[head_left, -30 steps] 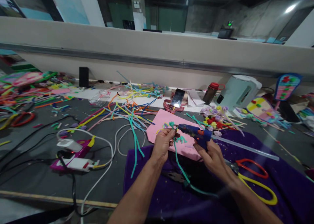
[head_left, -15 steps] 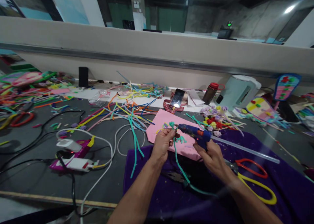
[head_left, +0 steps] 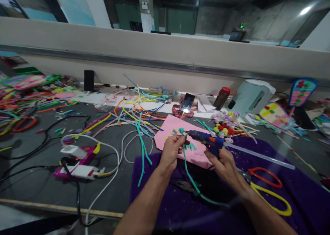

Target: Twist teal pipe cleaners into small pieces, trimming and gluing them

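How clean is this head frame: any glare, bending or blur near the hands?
Head view: dim overall, one ceiling lamp flares top right; the long grey ledge bows from wide-angle distortion; the shiny black phone reflects light; the blue glue gun looks sharp, while both forearms smear toward the bottom edge.

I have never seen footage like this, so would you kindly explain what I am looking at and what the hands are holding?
There is no machine here: the camera sits on a person's head and looks down at their own bare hands. The left hand pinches a teal pipe cleaner, its curled end by the nozzle of a blue glue gun gripped in the right hand. Under them lie a pink foam sheet and a purple cloth. On the grey table are loose coloured pipe cleaners, scissors, a phone and small flowers.
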Demonstrator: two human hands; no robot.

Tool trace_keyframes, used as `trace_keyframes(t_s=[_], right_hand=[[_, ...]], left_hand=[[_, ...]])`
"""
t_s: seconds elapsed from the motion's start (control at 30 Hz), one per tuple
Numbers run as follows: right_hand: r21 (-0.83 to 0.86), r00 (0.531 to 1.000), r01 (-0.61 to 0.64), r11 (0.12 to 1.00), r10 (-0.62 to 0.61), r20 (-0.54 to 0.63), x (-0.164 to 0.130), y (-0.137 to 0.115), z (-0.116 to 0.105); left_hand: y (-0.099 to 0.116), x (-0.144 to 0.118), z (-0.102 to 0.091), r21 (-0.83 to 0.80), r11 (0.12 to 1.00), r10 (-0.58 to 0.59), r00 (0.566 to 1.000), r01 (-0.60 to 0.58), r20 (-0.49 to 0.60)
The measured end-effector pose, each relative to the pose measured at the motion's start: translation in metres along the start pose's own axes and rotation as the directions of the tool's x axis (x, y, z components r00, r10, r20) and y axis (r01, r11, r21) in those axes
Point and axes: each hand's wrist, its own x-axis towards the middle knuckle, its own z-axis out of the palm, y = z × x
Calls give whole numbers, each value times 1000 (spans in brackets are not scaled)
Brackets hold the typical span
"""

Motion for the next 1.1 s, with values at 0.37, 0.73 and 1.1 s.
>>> trace_keyframes(t_s=[0.37,0.73,1.1], right_hand=[[-1,1000,18,1000,-18,24,0,1,0],[-22,999,-23,1000,24,34,-1,6,2],[393,939,-326,860,342,31,23,26,6]], left_hand=[[2,-1,-1,33,999,20,1000,-20,-21],[2,0,-1,37,999,18,1000,-18,-20],[1,-1,-1,0,999,-32,996,32,84]])
